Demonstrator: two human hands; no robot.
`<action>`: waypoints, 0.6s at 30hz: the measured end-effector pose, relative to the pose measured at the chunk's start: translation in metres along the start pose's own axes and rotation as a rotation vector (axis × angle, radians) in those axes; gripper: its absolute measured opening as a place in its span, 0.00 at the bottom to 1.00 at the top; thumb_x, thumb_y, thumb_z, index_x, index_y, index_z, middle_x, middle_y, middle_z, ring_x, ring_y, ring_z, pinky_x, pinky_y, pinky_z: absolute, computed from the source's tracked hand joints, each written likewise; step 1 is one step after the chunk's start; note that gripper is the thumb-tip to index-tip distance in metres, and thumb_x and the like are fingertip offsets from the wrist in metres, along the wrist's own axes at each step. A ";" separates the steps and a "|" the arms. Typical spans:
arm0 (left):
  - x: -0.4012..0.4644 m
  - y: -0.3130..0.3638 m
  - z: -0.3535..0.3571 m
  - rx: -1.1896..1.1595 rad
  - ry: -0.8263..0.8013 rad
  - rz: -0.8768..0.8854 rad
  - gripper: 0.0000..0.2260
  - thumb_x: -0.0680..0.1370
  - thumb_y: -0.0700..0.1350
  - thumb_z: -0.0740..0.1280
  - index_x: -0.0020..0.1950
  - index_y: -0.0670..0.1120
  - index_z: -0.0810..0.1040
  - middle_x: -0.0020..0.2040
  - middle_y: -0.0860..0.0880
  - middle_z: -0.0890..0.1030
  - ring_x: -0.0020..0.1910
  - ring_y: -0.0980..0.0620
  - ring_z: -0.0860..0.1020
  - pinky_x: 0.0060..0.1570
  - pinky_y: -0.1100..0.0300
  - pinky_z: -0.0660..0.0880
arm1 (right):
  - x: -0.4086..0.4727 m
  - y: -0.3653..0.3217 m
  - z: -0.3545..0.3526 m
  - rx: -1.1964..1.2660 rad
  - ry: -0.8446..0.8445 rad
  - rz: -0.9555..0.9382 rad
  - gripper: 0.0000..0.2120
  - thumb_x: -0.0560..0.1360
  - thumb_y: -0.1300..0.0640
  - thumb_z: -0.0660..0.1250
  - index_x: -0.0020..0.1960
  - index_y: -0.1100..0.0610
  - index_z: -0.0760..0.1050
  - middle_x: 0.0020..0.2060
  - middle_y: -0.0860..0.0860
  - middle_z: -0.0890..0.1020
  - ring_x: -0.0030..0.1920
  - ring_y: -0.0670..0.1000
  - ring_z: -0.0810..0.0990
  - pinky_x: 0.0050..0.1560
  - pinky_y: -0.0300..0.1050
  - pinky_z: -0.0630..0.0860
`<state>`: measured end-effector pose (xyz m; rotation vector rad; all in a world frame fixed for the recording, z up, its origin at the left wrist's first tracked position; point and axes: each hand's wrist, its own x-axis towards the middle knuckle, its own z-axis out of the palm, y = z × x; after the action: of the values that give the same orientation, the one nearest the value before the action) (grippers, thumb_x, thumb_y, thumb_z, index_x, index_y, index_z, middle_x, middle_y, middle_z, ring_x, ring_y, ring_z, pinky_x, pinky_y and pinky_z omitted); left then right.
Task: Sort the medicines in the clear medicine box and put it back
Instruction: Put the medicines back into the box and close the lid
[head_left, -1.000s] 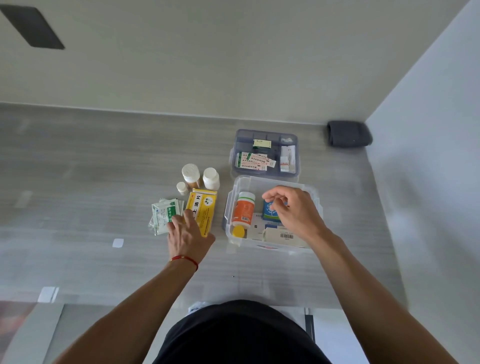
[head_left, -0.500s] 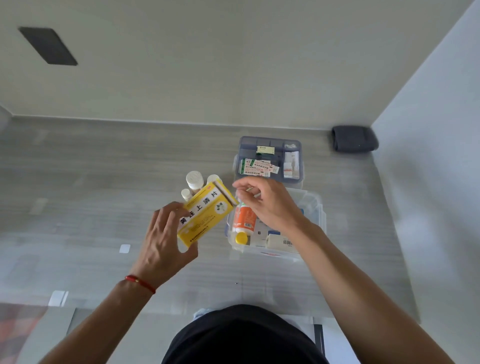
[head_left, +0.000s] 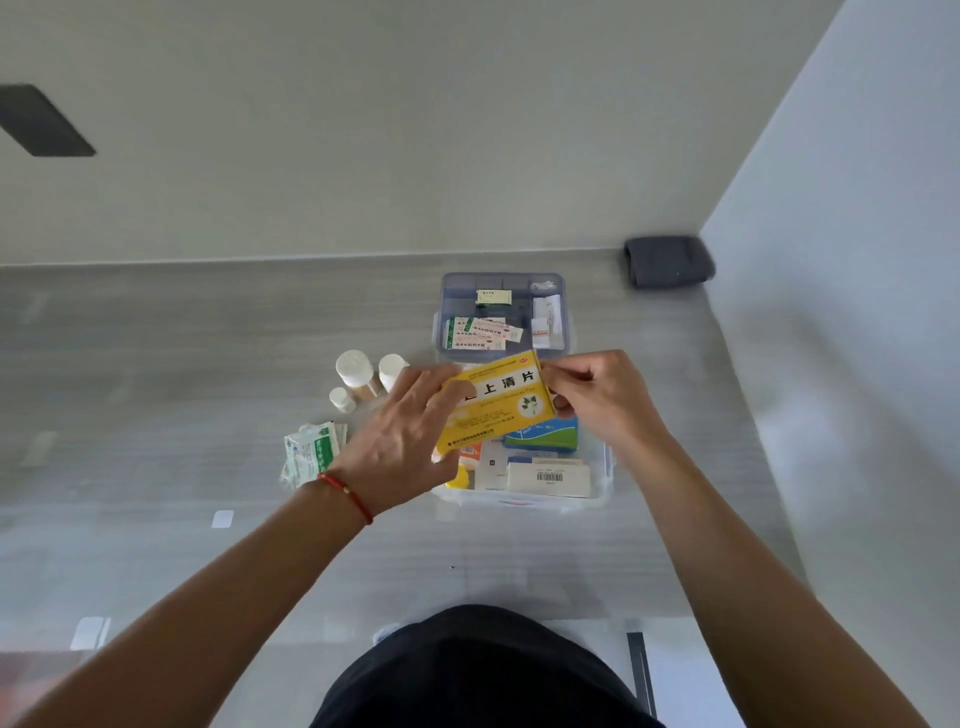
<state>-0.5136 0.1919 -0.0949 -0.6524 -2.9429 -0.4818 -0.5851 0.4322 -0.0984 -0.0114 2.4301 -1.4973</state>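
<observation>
A yellow medicine carton hangs over the clear medicine box on the grey floor. My left hand grips the carton's left end and my right hand pinches its right end. Inside the box lie a blue carton, a white barcoded carton and an orange bottle with a yellow cap, mostly hidden by my left hand. Behind the box stands its grey divided tray with sachets and small packs.
Three white-capped bottles stand left of the box, with green-and-white sachets in front of them. A dark folded cloth sits in the far right corner by the wall. White tape marks dot the floor.
My left hand lifted the yellow carton off the floor and carried it right, over the box. My right hand left the box's contents and took the carton's right end.
</observation>
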 end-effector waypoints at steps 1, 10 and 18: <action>0.007 0.006 0.003 0.007 -0.026 0.005 0.28 0.66 0.43 0.76 0.64 0.41 0.76 0.65 0.42 0.76 0.61 0.41 0.74 0.57 0.50 0.76 | -0.001 0.004 -0.004 -0.084 0.019 0.006 0.13 0.79 0.58 0.69 0.44 0.40 0.86 0.35 0.43 0.88 0.37 0.47 0.87 0.41 0.46 0.86; 0.059 0.018 0.048 0.067 -0.406 -0.008 0.33 0.69 0.42 0.74 0.71 0.45 0.65 0.66 0.46 0.71 0.63 0.46 0.68 0.60 0.49 0.75 | -0.013 0.024 -0.028 -0.216 0.064 0.103 0.10 0.79 0.57 0.64 0.51 0.54 0.85 0.46 0.47 0.86 0.48 0.50 0.86 0.55 0.52 0.83; 0.075 0.015 0.087 0.023 -0.517 -0.029 0.28 0.73 0.38 0.72 0.71 0.44 0.68 0.68 0.47 0.71 0.66 0.47 0.68 0.63 0.51 0.73 | -0.033 0.037 -0.041 -0.159 0.114 0.151 0.11 0.79 0.56 0.65 0.55 0.49 0.84 0.47 0.45 0.87 0.51 0.47 0.85 0.59 0.51 0.81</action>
<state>-0.5767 0.2626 -0.1610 -0.8421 -3.4344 -0.3177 -0.5582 0.4906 -0.1056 0.2254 2.5693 -1.2704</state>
